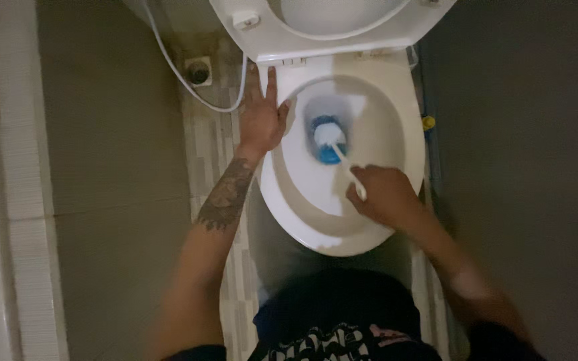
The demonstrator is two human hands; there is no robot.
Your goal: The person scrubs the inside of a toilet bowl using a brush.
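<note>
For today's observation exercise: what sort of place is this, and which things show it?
Most likely a small bathroom: a white toilet with its lid raised, a toilet brush in the bowl, and a floor drain in the tiled floor.

The toilet bowl [396, 134] is white, and so is its raised seat [342, 23]. The brush [330, 136] has a white head and handle over blue water [329, 155]. The left forearm [225, 197] carries a dark tattoo pattern. At nine o'clock, the floor [115, 167] is grey-brown. The shirt [329, 334] is black with white print.
</note>
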